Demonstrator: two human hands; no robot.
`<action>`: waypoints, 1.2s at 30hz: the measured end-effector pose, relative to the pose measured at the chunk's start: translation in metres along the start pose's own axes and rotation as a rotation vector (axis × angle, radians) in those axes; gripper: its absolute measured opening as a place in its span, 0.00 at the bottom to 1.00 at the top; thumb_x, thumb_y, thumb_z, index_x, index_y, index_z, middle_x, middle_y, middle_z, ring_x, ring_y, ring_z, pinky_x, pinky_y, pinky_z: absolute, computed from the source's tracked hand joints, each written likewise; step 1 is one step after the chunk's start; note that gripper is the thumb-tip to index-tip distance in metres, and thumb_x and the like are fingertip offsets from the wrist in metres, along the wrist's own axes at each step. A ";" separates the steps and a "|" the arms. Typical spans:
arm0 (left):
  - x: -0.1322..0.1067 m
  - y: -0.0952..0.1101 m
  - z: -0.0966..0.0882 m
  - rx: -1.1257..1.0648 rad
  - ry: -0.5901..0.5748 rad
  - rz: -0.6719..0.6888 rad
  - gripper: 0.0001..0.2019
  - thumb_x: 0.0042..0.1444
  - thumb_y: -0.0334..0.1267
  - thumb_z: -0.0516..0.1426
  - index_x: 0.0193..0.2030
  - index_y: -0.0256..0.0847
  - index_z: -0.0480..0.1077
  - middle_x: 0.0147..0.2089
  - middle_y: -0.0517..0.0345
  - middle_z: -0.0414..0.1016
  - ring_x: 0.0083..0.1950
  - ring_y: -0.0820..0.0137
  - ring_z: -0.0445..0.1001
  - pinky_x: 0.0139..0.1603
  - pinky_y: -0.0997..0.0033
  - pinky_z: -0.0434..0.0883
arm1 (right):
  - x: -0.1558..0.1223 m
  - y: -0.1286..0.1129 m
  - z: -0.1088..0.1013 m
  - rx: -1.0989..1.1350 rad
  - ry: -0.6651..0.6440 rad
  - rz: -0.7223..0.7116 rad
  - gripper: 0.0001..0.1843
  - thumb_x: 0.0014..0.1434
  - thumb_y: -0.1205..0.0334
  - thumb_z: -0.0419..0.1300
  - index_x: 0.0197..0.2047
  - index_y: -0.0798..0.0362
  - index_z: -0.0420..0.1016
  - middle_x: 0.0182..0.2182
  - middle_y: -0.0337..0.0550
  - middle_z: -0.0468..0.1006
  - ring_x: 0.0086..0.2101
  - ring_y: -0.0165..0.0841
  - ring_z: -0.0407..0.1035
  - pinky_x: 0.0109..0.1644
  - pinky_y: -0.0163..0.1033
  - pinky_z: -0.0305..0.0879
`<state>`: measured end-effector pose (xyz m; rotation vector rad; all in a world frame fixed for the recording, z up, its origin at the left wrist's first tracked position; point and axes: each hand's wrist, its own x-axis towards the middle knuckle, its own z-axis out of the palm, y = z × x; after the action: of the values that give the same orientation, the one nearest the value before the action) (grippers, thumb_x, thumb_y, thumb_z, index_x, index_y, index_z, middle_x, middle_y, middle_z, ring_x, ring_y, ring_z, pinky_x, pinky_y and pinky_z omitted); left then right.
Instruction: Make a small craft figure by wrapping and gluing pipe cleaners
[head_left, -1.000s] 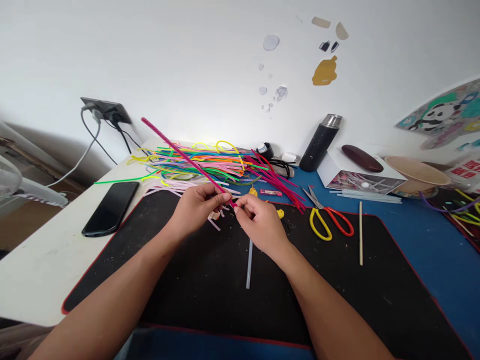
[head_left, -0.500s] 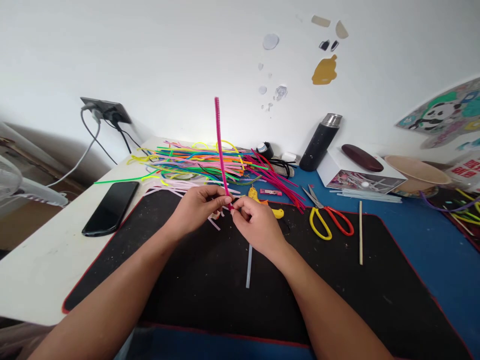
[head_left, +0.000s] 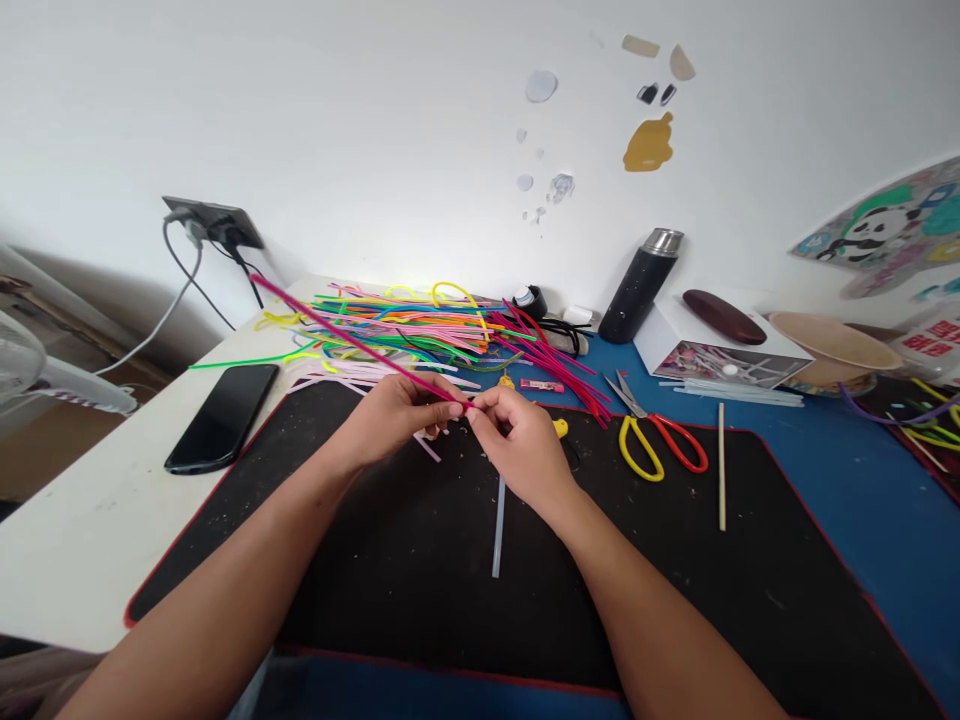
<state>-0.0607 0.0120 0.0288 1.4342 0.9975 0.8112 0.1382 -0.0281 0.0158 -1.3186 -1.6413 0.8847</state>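
My left hand (head_left: 394, 418) and my right hand (head_left: 519, 440) meet over the black mat (head_left: 375, 590), fingertips pinched together. Between them they grip the near end of a long magenta pipe cleaner (head_left: 352, 339), which slants up and away to the left over the table. Just behind my hands lies a heap of pipe cleaners in many colours (head_left: 405, 325). A clear glue stick (head_left: 497, 530) lies on the mat below my right hand. A yellow object (head_left: 559, 427) peeks out behind my right hand.
A black phone (head_left: 223, 415) lies left on the white table. Yellow and red scissors (head_left: 656, 440) and a thin wooden stick (head_left: 721, 465) lie right on the mat. A black flask (head_left: 641, 285), a white box (head_left: 712, 350) and a bowl (head_left: 832, 350) stand behind.
The magenta pipe cleaner stood almost upright half a second ago; it now leans down to the left again. Both hands stay pinched at its near end.
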 end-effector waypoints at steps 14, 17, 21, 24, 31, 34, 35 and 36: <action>-0.001 0.004 0.002 -0.060 0.018 0.005 0.23 0.51 0.54 0.73 0.41 0.38 0.76 0.27 0.60 0.76 0.25 0.72 0.72 0.28 0.72 0.71 | 0.000 -0.001 -0.001 0.063 0.007 0.002 0.07 0.65 0.56 0.60 0.38 0.49 0.73 0.21 0.31 0.67 0.23 0.30 0.62 0.29 0.36 0.57; -0.001 0.004 0.001 -0.073 0.041 0.003 0.22 0.52 0.55 0.72 0.37 0.37 0.75 0.24 0.60 0.76 0.24 0.71 0.73 0.28 0.72 0.71 | 0.000 -0.002 0.000 0.062 0.007 0.008 0.07 0.66 0.55 0.60 0.38 0.49 0.73 0.21 0.31 0.67 0.22 0.30 0.61 0.28 0.36 0.57; -0.001 0.004 0.002 -0.085 0.058 0.016 0.22 0.51 0.55 0.72 0.37 0.37 0.76 0.24 0.59 0.77 0.24 0.71 0.73 0.28 0.72 0.72 | -0.001 -0.003 0.000 0.061 -0.008 0.014 0.09 0.66 0.53 0.60 0.40 0.49 0.74 0.22 0.32 0.69 0.23 0.30 0.64 0.29 0.36 0.59; -0.001 0.003 0.003 -0.083 0.052 0.022 0.21 0.52 0.54 0.72 0.37 0.37 0.76 0.24 0.60 0.76 0.24 0.72 0.72 0.27 0.72 0.71 | -0.001 -0.003 0.000 0.070 -0.010 0.016 0.09 0.66 0.53 0.60 0.40 0.48 0.73 0.22 0.32 0.70 0.23 0.31 0.66 0.29 0.36 0.61; -0.001 0.003 0.005 -0.065 0.055 0.016 0.22 0.50 0.55 0.72 0.35 0.38 0.76 0.26 0.60 0.76 0.25 0.73 0.71 0.27 0.72 0.70 | 0.000 -0.002 0.001 0.083 -0.009 0.024 0.08 0.66 0.53 0.59 0.40 0.48 0.73 0.22 0.32 0.70 0.23 0.30 0.66 0.29 0.36 0.62; -0.001 0.004 0.006 -0.060 0.064 -0.001 0.23 0.49 0.57 0.72 0.35 0.38 0.77 0.27 0.59 0.76 0.25 0.72 0.71 0.27 0.72 0.71 | 0.000 -0.001 0.001 0.073 -0.007 0.020 0.08 0.66 0.54 0.59 0.40 0.48 0.73 0.22 0.32 0.70 0.23 0.31 0.67 0.29 0.36 0.62; -0.001 0.004 0.006 -0.058 0.066 -0.007 0.23 0.49 0.57 0.72 0.35 0.38 0.77 0.27 0.59 0.76 0.25 0.72 0.71 0.27 0.72 0.70 | 0.000 -0.001 0.001 0.070 -0.004 0.018 0.07 0.66 0.54 0.59 0.40 0.48 0.73 0.22 0.32 0.70 0.22 0.31 0.67 0.29 0.36 0.62; -0.001 0.003 0.006 -0.056 0.066 -0.013 0.24 0.48 0.58 0.73 0.35 0.38 0.77 0.27 0.59 0.77 0.25 0.72 0.71 0.27 0.72 0.70 | 0.000 -0.001 0.001 0.067 -0.002 0.018 0.07 0.66 0.54 0.59 0.40 0.48 0.73 0.22 0.32 0.70 0.22 0.30 0.67 0.29 0.36 0.61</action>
<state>-0.0554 0.0089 0.0316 1.3596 1.0255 0.8756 0.1371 -0.0284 0.0161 -1.2889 -1.5901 0.9445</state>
